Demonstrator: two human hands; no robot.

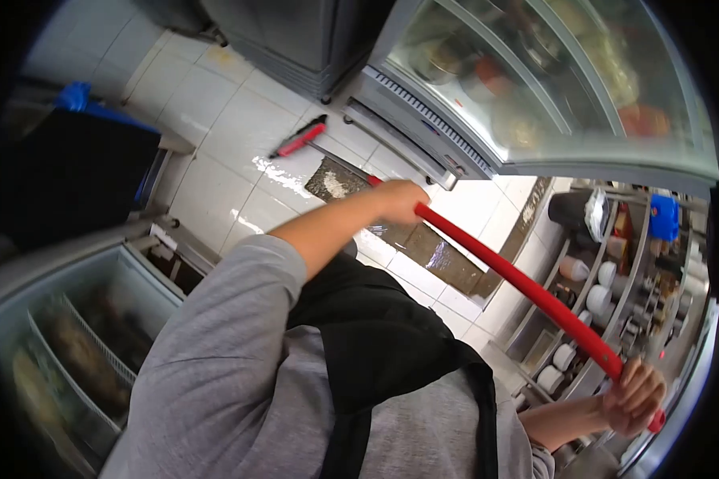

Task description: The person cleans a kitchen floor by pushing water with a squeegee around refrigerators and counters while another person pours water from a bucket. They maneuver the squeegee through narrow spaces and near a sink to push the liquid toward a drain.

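A floor squeegee with a long red handle (519, 283) runs diagonally across the head view. Its red head with a black edge (302, 139) rests on the wet white tiles (240, 120). My left hand (399, 201) is wrapped round the lower part of the handle. Near the handle's upper end, at the right, my right hand (636, 396) is closed round it. Beneath my left hand lies a dark recessed floor channel (431, 254) with pale debris and wet patches at its far end.
A glass-fronted fridge (431, 132) on casters stands at the upper right, beside a grey cabinet (295, 40). An open-topped glass chest (80, 335) is at the lower left. Shelves with white containers (599, 299) and a dark bin (571, 211) line the right.
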